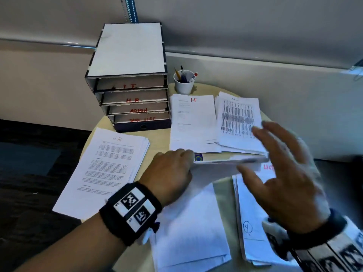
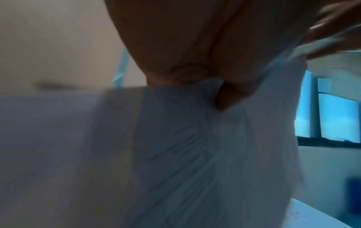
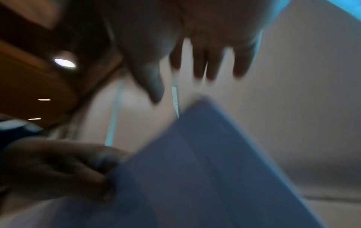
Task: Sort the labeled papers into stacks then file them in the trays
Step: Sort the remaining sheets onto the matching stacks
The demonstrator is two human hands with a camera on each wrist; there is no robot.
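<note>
My left hand (image 1: 186,157) pinches the far left corner of a white sheet (image 1: 225,160) and lifts that edge off the near pile (image 1: 192,232). The left wrist view shows my left hand's thumb and fingers (image 2: 220,86) clamped on the paper (image 2: 175,146). My right hand (image 1: 279,163) hovers blurred over the sheet's right end, fingers spread, holding nothing. Sorted stacks lie around: HR (image 1: 110,165) on the left, IT (image 1: 192,122) and Admin (image 1: 239,122) at the back, and one with a red label (image 1: 253,213) under my right hand. The labelled trays (image 1: 129,91) stand at the back left.
A white cup of pens (image 1: 184,82) stands behind the IT stack, right of the trays. The round table's edge (image 1: 92,130) runs close by the HR stack, with dark floor beyond it. A wall ledge runs behind the table.
</note>
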